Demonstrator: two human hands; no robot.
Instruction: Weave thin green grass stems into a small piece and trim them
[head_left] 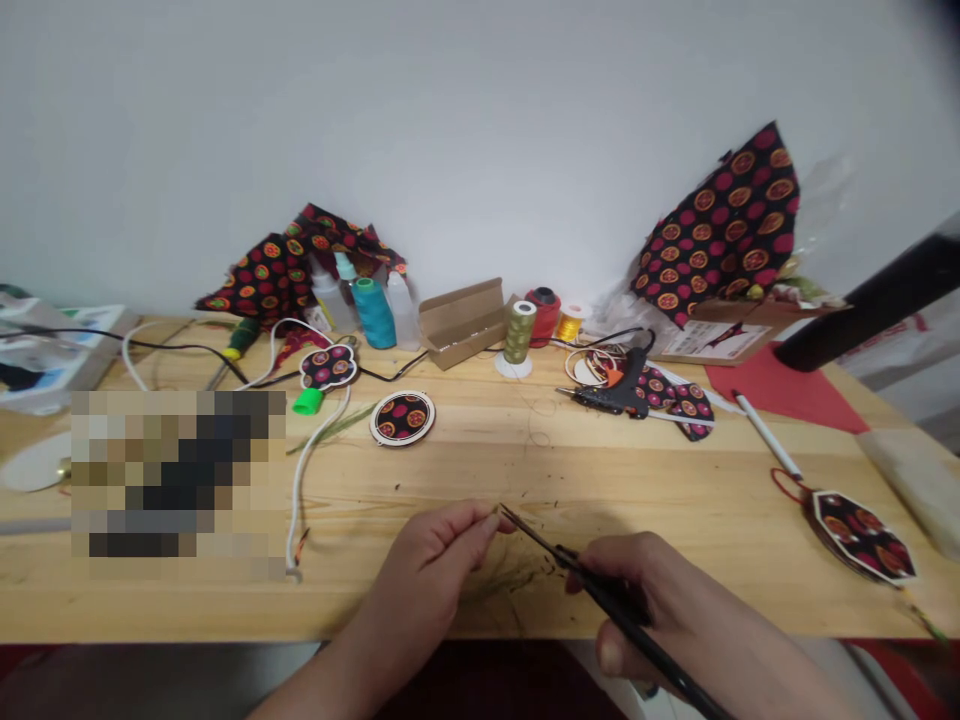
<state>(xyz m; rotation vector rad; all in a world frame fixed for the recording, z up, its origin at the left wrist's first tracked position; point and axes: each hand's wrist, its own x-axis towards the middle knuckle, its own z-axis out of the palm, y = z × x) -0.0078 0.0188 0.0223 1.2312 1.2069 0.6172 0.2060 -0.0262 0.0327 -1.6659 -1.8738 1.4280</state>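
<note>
My left hand point(435, 560) is near the front edge of the wooden table point(675, 500), thumb and fingers pinched on something too thin to make out, perhaps a thread. My right hand point(652, 600) grips slim black scissors point(570, 560). Their tips point up-left and meet my left fingertips. Green thread scraps point(510, 580) lie on the wood just under both hands.
Round fabric-covered disc point(403, 417), black glue gun point(611, 393), green thread spool point(519, 333), teal spool point(373, 312), open cardboard box point(465, 322), white cord point(304, 470), white pen point(765, 432), octagonal fabric piece point(862, 535), patterned fabric point(720, 235) and red paper point(787, 390) at the right rear.
</note>
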